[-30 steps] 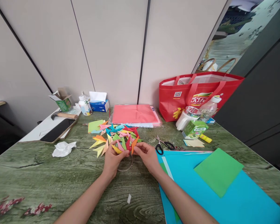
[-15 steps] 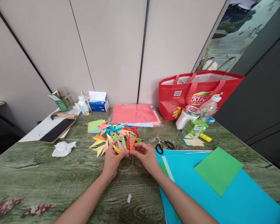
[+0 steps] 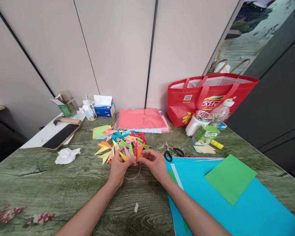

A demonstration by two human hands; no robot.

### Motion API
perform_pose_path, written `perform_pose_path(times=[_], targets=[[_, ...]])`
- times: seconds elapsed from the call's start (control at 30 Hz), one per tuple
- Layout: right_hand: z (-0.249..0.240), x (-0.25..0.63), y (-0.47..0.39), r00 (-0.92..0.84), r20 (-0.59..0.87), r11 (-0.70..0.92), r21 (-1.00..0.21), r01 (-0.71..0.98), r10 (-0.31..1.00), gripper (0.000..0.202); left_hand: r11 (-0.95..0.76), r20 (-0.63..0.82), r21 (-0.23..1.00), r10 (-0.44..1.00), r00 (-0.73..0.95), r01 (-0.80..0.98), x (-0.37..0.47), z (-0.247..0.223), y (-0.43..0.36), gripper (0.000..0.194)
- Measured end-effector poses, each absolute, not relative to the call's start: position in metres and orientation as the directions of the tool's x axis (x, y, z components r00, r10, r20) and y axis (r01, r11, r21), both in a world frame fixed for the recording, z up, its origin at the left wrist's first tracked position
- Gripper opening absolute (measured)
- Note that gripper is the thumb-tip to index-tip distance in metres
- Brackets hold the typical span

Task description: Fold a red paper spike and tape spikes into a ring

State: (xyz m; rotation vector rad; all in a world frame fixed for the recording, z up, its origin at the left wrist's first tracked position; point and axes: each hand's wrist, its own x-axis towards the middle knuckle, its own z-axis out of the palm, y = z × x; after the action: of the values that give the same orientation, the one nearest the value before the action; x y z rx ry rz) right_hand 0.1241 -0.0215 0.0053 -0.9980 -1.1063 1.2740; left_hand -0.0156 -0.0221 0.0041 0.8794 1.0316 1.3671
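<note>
Between my hands are several folded paper pieces (image 3: 131,150) in yellow, pink, green, red and orange, fanned side by side. My left hand (image 3: 120,164) pinches their lower left part, thumb in front. My right hand (image 3: 152,161) grips the orange folded piece (image 3: 140,150) at the right end of the fan. A thin ring (image 3: 132,178) hangs below the fingers; how it joins the papers is hidden. Just behind lies a pile of folded paper pieces (image 3: 121,135) in many colours, partly covered by the fan and my left hand.
Black-handled scissors (image 3: 172,151) lie right of my right hand, by large blue sheets (image 3: 211,190) bearing a green square (image 3: 231,179). A crumpled tissue (image 3: 67,156) and phone (image 3: 61,136) lie left. A red bag (image 3: 186,111) and pink paper pack (image 3: 142,119) stand behind.
Almost nothing differs. My hands keep their hold on the fanned papers, and the view has shifted very slightly.
</note>
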Motion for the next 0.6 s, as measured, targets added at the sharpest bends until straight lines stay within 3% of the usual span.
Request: perform_pose_path(times=[0.23, 0.6], targets=[[0.002, 0.123, -0.022, -0.006, 0.063, 0.061, -0.979, -0.197, 0.998, 0.025, 0.015, -0.047, 0.947, 0.995, -0.092, -0.321, -0.015, 0.005, -0.023, 0.062], [-0.007, 0.125, -0.02, 0.021, 0.206, 0.207, -0.972, -0.114, 0.978, 0.013, 0.044, -0.071, 0.945, 0.995, -0.072, -0.324, -0.016, 0.005, -0.024, 0.066]])
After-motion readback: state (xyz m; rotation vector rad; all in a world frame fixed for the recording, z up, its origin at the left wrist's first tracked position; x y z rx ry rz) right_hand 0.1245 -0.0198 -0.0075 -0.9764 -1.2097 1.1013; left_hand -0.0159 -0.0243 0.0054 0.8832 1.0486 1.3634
